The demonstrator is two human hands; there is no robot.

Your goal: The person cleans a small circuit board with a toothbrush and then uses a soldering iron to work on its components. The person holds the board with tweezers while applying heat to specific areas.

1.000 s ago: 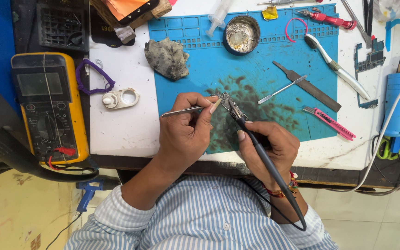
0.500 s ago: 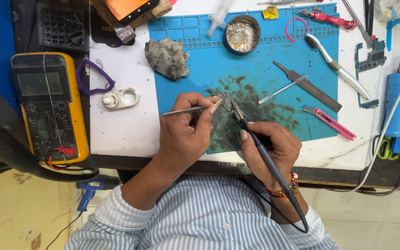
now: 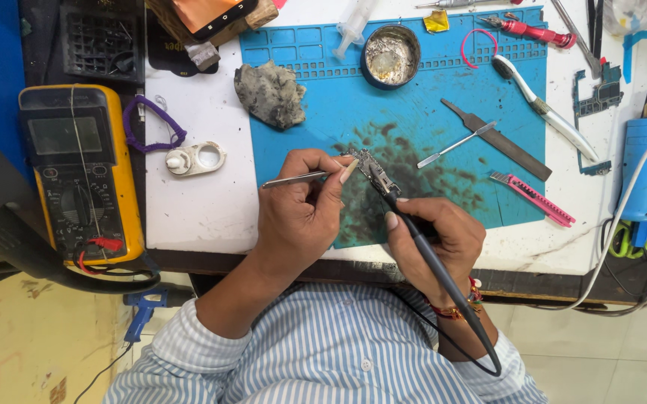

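the blue work mat [image 3: 413, 90] spreads out beyond both hands, darkly stained right under them. well off to the left of the left hand sits a yellow multimeter [image 3: 80, 172], its grey screen a blank rectangle at the far end. the left hand [image 3: 297, 217] is closed around slim metal tweezers [image 3: 293, 179], their long axis running almost flat, left to right, tips aimed at the small circuit part [image 3: 368, 168] held up between the two hands. the right hand [image 3: 435, 239] is wrapped tight on a dark soldering iron [image 3: 428, 254], its long axis slanting from the wrist up and leftwards, tip pointing onto that same part. beyond the left hand lies a grey crumpled lump [image 3: 271, 93]; beyond the right, a round tin [image 3: 391, 56]. to the right of the right hand rests a pink cutter [image 3: 533, 198], lying aslant.
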